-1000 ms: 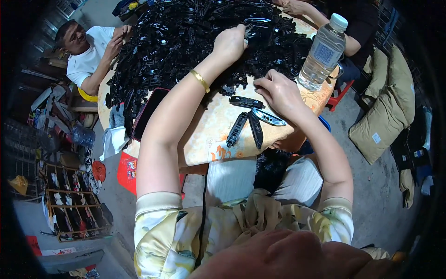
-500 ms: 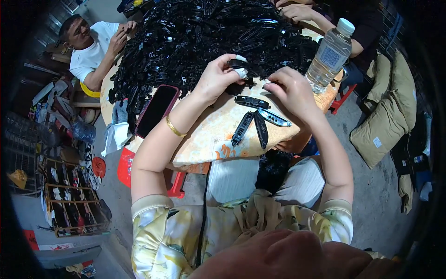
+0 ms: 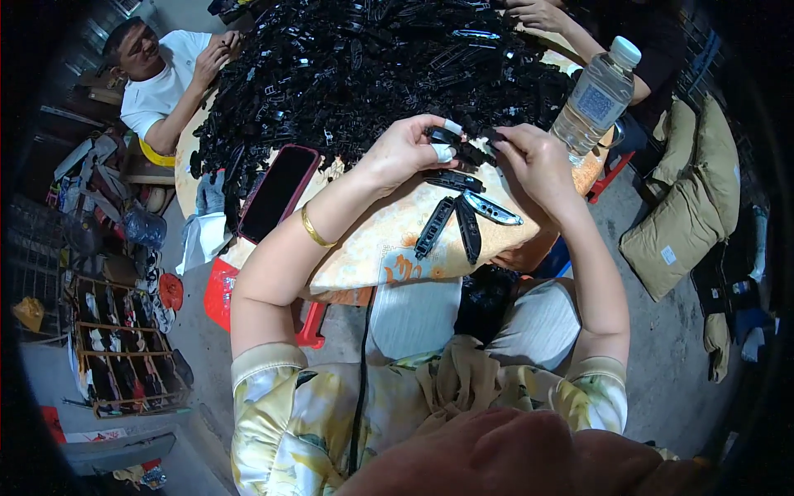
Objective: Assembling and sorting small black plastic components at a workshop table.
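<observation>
My left hand, with white wraps on its thumb and a finger, is closed round a black plastic part at the near edge of a heap of black plastic parts. Just right of it, my right hand pinches a small black piece between thumb and fingers. Whether the two pieces touch is hard to make out. Below the hands, several long curved black parts lie fanned out on the tablecloth: a crosswise one, two dark ones pointing toward me, and a glossy, bluish-reflecting one.
A clear bottle with a white cap stands right of my right hand. Left of my left forearm lies a phone in a dark red case. A person in a white shirt sits at far left; another person's hand reaches in at far right.
My left hand has shifted slightly right and down. My right hand has moved right, and a small black piece now shows at its fingertips.
</observation>
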Tool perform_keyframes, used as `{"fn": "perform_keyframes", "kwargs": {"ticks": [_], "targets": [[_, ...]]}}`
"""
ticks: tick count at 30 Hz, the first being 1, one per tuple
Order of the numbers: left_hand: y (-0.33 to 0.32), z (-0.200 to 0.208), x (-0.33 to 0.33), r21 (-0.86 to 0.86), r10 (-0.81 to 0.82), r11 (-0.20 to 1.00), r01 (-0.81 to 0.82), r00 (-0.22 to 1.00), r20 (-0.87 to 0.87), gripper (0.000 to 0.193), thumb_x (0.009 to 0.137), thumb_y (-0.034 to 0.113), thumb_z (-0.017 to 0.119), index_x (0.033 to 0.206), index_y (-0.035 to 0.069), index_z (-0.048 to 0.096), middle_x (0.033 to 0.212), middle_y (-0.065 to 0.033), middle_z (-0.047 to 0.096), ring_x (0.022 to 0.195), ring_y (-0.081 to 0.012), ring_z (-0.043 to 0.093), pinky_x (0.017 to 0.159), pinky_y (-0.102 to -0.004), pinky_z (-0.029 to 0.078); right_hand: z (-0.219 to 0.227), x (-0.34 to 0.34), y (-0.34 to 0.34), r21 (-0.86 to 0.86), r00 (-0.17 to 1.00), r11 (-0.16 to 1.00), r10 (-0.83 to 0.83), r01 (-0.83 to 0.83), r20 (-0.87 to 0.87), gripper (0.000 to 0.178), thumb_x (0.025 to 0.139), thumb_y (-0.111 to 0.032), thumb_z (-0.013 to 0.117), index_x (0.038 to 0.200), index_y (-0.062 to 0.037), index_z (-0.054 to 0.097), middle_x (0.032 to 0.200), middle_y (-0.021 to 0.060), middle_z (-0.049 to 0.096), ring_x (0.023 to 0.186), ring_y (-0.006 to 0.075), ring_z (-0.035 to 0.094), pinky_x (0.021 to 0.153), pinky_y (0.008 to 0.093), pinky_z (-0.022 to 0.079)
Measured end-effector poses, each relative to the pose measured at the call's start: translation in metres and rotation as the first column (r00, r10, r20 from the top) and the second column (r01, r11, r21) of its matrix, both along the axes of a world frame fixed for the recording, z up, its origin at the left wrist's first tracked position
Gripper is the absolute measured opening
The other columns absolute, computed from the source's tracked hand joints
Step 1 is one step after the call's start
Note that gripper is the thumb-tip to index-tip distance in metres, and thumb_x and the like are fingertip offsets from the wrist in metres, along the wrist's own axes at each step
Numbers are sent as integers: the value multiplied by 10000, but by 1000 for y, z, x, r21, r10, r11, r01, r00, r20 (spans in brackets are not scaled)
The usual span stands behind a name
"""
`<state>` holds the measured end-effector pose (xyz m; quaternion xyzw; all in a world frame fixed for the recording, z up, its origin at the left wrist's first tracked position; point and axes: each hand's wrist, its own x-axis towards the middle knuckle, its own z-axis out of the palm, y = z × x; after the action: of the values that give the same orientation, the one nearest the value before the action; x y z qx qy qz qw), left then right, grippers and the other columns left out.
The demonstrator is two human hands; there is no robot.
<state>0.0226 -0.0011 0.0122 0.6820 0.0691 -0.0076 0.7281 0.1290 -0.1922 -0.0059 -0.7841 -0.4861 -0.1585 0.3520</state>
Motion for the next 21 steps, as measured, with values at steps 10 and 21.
{"fn": "perform_keyframes", "kwargs": {"ticks": [10, 21], "targets": [[-9, -5, -1, -37, 41, 999, -39, 998, 49, 329, 820, -56, 562, 1138, -30, 482, 881, -101, 637, 793, -138, 644, 753, -236, 535, 10, -28, 12, -21, 960, 1000, 28, -23, 278, 111, 799, -92, 594, 879, -16, 602, 846, 100, 604, 738, 269, 603, 616, 345, 489], [-16, -2, -6, -5, 66, 998, -66, 994, 85, 370, 814, -74, 561, 1168, -45, 457, 1004, -119, 626, 843, -145, 642, 797, -248, 531, 20, -38, 7, -239, 891, 963, -1, 124, 455, 140, 735, -101, 581, 850, -22, 567, 768, 81, 534, 725, 229, 560, 632, 337, 456]]}}
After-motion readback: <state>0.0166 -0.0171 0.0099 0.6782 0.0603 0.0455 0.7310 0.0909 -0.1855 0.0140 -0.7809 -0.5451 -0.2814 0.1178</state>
